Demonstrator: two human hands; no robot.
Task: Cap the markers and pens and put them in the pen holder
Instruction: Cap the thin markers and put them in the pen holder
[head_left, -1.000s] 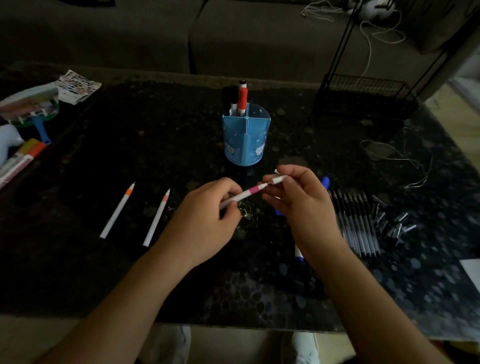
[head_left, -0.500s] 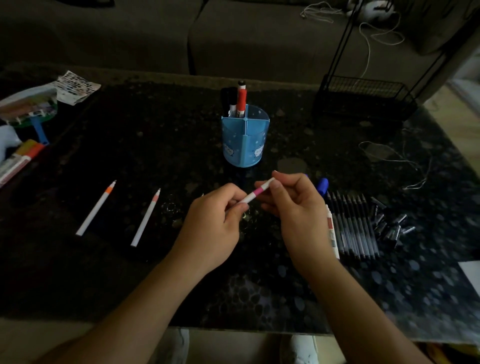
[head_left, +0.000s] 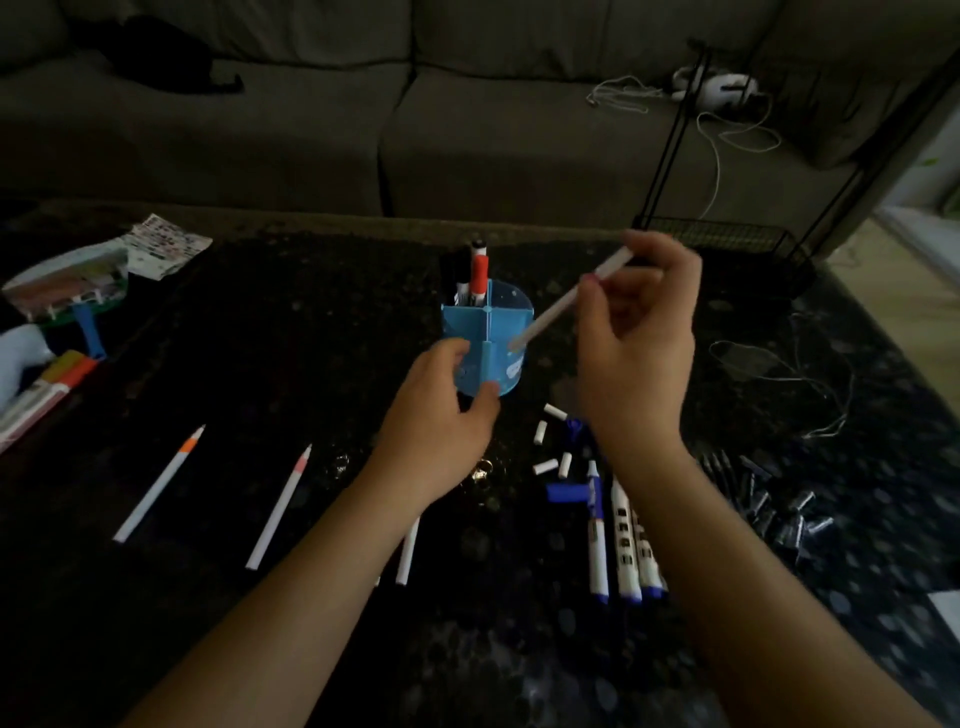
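The right hand (head_left: 636, 338) pinches a white pen (head_left: 558, 306), its lower tip angled down-left of the grip over the blue pen holder (head_left: 501, 358), which the left hand (head_left: 441, 415) cups, fingers curled around its near wall.

A home living room; a grey sofa (head_left: 415, 119) stands behind a dark coffee table (head_left: 260, 338).

Surface: dark speckled counter (head_left: 270, 364).
Centre: blue divided pen holder (head_left: 501, 358), standing upright.
Near-left: two white pens, orange-tipped (head_left: 160, 482) and pink-tipped (head_left: 280, 506), lying apart.
Near-right: blue-capped whiteboard markers (head_left: 626, 545) side by side; loose white caps (head_left: 550, 447) just beyond them.
Right edge: black pens and caps (head_left: 779, 512), blurred.
Left edge: marker packets (head_left: 47, 389).
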